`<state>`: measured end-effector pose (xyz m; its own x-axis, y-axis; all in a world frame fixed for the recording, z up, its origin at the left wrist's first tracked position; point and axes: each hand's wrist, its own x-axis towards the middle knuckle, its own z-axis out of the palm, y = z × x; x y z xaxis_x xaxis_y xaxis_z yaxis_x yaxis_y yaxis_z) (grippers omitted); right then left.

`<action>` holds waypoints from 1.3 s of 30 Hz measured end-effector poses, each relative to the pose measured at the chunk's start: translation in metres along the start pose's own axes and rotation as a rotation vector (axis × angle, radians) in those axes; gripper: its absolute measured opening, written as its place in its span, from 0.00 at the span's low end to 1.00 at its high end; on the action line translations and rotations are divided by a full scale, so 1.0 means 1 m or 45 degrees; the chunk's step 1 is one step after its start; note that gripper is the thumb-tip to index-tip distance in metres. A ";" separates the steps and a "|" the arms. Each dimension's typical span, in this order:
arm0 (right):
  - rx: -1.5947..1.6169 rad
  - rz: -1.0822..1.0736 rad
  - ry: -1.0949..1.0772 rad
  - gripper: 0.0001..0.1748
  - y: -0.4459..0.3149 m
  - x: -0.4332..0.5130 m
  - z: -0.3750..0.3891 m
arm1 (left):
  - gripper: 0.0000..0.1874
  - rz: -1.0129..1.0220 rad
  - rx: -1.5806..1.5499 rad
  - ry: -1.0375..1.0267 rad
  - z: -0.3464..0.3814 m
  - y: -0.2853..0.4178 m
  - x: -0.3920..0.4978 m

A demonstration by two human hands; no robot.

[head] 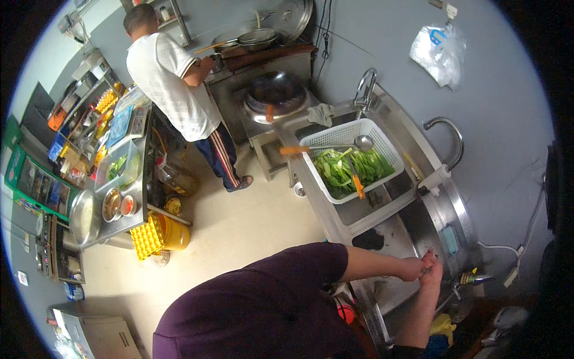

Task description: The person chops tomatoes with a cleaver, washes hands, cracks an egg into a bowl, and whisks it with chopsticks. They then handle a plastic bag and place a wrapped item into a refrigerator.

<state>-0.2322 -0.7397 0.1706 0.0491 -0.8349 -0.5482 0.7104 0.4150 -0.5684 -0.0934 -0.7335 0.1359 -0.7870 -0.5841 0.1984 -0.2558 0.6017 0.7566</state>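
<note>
My left hand [410, 269] and my right hand [432, 272] are pressed together over the right-hand basin of a stainless steel sink [394, 287]. Fingers of one overlap the other. A small greyish patch shows between them, too unclear to tell whether it is a held thing. Beyond my hands a light blue oblong item [450, 240] lies at the sink's back edge. In the neighbouring basin stands a white perforated plastic basket [329, 137] of leafy green vegetables [354, 168]. A ladle [363, 142] and an orange-handled tool [357, 184] rest across it.
Two curved faucets [367, 85] [455, 134] rise behind the sink, and a grey cloth [321, 114] lies at its far corner. A wok [276, 92] sits on the stove, where another person [172, 85] stands. Bowls [112, 204] and a clear tub [117, 166] crowd the left counter.
</note>
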 end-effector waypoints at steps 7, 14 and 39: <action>-0.013 -0.181 0.281 0.11 -0.010 0.017 -0.021 | 0.12 -0.501 -0.079 0.287 -0.025 0.060 -0.017; 0.142 -0.001 0.322 0.17 0.027 0.006 0.007 | 0.11 -0.521 0.285 0.074 -0.022 0.049 -0.046; -2.354 -0.343 -0.552 0.33 0.051 -0.053 0.034 | 0.16 -0.925 -0.536 0.679 -0.021 -0.107 -0.050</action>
<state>-0.1742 -0.6867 0.1914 0.4346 -0.8318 -0.3455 -0.7789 -0.1545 -0.6078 -0.0149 -0.7801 0.0577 -0.1361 -0.9648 -0.2250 -0.2741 -0.1815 0.9444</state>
